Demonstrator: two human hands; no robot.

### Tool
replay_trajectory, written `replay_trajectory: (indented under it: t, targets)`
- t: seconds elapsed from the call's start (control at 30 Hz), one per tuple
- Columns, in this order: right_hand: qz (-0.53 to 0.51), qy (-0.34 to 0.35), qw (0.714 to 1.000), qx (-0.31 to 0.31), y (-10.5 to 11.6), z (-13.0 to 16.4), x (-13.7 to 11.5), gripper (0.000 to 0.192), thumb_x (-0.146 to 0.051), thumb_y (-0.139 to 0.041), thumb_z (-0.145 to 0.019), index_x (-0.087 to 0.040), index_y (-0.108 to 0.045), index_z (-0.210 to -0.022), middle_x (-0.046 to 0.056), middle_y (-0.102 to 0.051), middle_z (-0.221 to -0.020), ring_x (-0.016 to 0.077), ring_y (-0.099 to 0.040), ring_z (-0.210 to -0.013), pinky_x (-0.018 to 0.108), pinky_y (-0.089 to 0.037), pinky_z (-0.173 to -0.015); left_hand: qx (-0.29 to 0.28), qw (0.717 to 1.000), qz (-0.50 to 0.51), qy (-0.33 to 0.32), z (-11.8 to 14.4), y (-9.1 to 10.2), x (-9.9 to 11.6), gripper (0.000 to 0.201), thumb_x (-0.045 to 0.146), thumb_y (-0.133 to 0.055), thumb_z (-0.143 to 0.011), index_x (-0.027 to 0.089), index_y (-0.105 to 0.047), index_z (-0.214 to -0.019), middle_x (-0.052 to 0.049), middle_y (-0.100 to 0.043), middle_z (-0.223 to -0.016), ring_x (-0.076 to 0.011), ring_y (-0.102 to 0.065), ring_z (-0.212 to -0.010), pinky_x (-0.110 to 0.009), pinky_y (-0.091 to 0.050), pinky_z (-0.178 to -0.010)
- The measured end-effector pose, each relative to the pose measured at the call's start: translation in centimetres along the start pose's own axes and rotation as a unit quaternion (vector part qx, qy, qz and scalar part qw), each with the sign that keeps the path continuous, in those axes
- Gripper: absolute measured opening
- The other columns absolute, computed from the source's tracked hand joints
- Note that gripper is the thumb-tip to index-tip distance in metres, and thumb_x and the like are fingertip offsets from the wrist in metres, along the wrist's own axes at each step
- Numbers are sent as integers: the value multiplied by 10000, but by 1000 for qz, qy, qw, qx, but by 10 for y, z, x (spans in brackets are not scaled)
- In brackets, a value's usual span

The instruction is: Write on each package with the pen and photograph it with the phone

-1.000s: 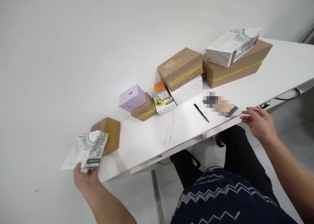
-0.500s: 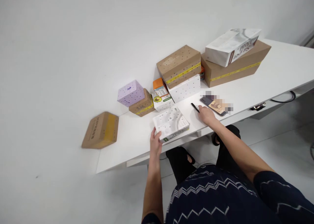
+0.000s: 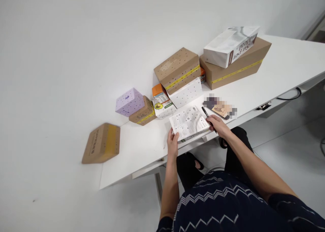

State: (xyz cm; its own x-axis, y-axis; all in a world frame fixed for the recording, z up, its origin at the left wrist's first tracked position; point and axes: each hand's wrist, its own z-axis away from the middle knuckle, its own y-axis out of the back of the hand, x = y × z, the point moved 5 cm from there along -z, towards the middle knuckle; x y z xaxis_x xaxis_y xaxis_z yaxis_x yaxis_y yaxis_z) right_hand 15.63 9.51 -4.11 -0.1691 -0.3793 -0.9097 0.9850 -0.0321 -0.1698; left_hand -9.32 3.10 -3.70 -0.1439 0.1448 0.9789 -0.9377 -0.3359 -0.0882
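L hand point(image 3: 173, 144) pinches white box point(image 3: 188, 123) at its 8 o'clock corner; R hand point(image 3: 217, 125) pinches black pen point(image 3: 205, 111), box's 3 o'clock side. Box is at desk's point(image 3: 138, 150) front edge. From box: phone point(image 3: 218, 109) approx. 2 o'clock, near; purple box point(image 3: 130, 102) 10; brown carton point(image 3: 101, 144) 9, well apart.

A white box point(image 3: 230, 47) at the upper right is saying "Su-per Meal". Words on the flat box point(image 3: 189, 122) in the middle and brown box point(image 3: 102, 144) at the left are looking too small to read.
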Motion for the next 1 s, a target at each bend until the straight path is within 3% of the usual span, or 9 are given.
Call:
replay_trajectory:
  t: [0.1,0.2,0.33,0.47,0.57,0.67,0.77,0.87,1.0]
  targets:
    - [85,75,994,-1,-4,4,-13,329,-523,-597,-762,-203,-544,-715,-26,-512,-568,108,-453,-495,238,-362,-461,-33,999,-16,-38,3,-4,9,675,441,-715,-757,207,-494,-1351,-115,-618,-1258,-242,-588,-1162,-350,-481,-970]
    - [139,154,978,8,-1,4,-26,353,-512,-672,-718,-187,-655,-852,25,-670,-834,176,-604,-759,283,-472,-694,-70,990,-43,-118,5,-7,23,782,410,-754,-725,224,-419,-1406,-136,-514,-1384,-253,-534,-1235,-360,-454,-1011]
    - [122,191,974,-5,-2,0,-26,392,-452,-683,-726,-198,-688,-1025,44,-696,-1066,236,-622,-983,348,-463,-881,-74,976,-93,-183,3,-7,24,887,387,-802,-668,234,-366,-1425,-152,-422,-1454,-264,-432,-1332,-391,-380,-1080]
    - [81,166,983,-8,-4,5,-11,435,-460,-679,-721,-186,-687,-1059,35,-699,-881,177,-613,-715,286,-481,-627,-50,973,-151,-169,-1,-2,4,851,421,-730,-740,217,-295,-1442,-167,-432,-1429,-267,-416,-1338,-442,-346,-1095]
    - [53,130,990,-20,-4,11,-8,469,-479,-663,-726,-162,-678,-1071,-9,-606,-661,90,-439,-466,234,-350,-441,-53,970,-164,-172,2,2,0,818,417,-686,-770,217,-280,-1451,-163,-429,-1433,-272,-427,-1323,-439,-355,-1086]
    - [17,106,994,-15,-2,14,-16,461,-528,-611,-761,-157,-679,-1026,-56,-464,-517,67,-309,-396,224,-258,-396,-54,976,-137,-159,6,9,10,759,413,-655,-769,242,-347,-1442,-127,-436,-1445,-284,-454,-1290,-416,-407,-1040]
    - [37,126,991,33,0,15,-35,482,-587,-534,-802,-154,-688,-948,-13,-550,-596,74,-330,-414,236,-268,-409,-5,989,-100,-111,5,20,25,618,489,-540,-828,241,-460,-1389,-111,-498,-1384,-265,-543,-1166,-391,-489,-922]
    - [130,194,970,67,-7,19,-56,477,-593,-519,-806,-152,-698,-827,42,-653,-766,131,-510,-576,259,-388,-534,50,992,-98,-59,3,25,37,644,617,-375,-879,191,-528,-1337,-147,-575,-1247,-222,-619,-962,-365,-538,-778]
    - [183,214,957,72,-18,20,-70,383,-530,-626,-735,-160,-712,-785,55,-714,-861,238,-632,-850,315,-457,-768,20,984,-162,-75,1,8,54,618,627,-470,-856,165,-609,-1242,-147,-634,-1168,-241,-630,-973,-364,-544,-781]
